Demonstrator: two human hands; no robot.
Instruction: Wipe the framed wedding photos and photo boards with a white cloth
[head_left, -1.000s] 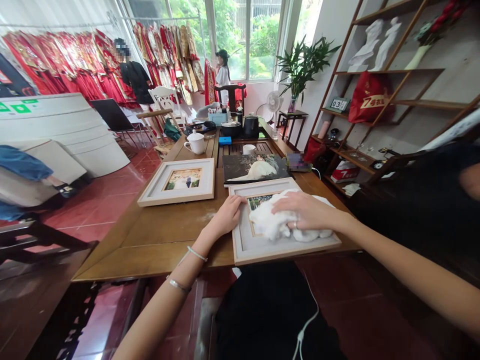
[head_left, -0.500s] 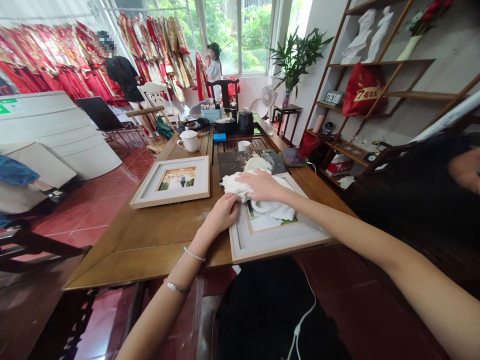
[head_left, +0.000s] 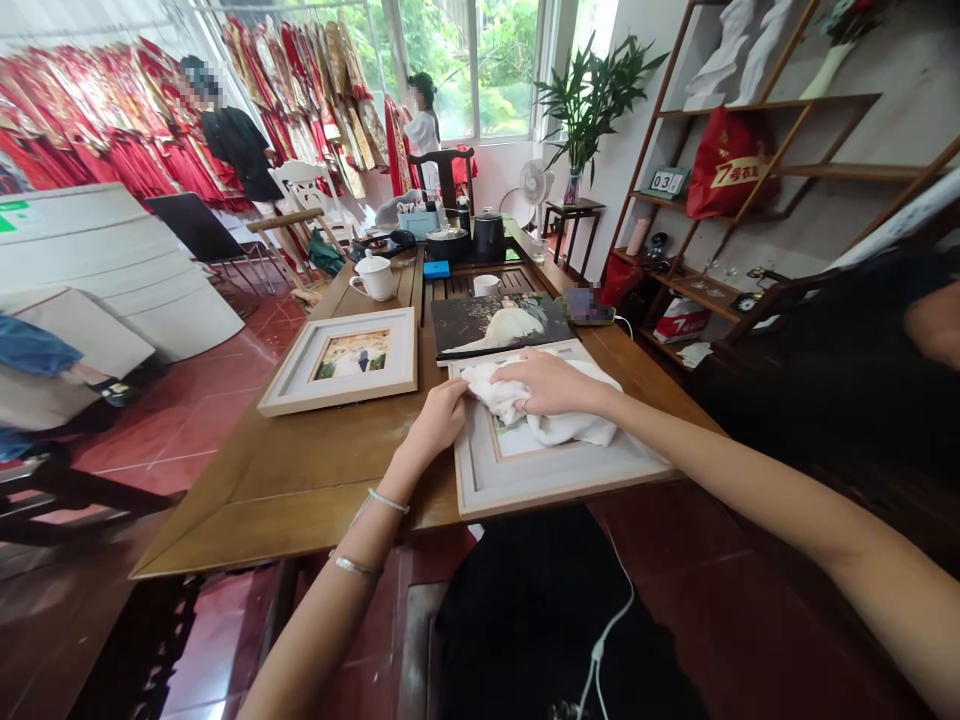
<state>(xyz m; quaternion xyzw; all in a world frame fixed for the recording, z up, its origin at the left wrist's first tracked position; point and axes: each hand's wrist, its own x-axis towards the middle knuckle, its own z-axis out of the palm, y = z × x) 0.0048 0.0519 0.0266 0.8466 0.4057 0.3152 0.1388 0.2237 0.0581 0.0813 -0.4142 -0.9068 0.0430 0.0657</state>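
A white cloth (head_left: 574,425) lies bunched over the near picture frame (head_left: 480,485), covering most of the photo inside. My right hand (head_left: 546,382) presses down on the cloth, fingers curled over it. At the frame's left edge, my left hand (head_left: 442,412) grips the rim with its fingers closed. Just behind the frame lies a dark photo panel (head_left: 506,325) showing a figure in a white dress. To the left, a second framed photo (head_left: 349,358) rests on the wooden table (head_left: 315,470), apart from both hands.
A white lidded teapot (head_left: 375,277), a white cup (head_left: 486,286) and a blue box (head_left: 436,269) stand farther back. A phone (head_left: 589,306) with a cable lies at the right edge. Shelves (head_left: 750,190) rise on the right; two people are by the clothes racks.
My right hand has slid the cloth right and slightly nearer, off the dark photo panel and the frame's far left corner. My left hand remains at the frame's left edge.
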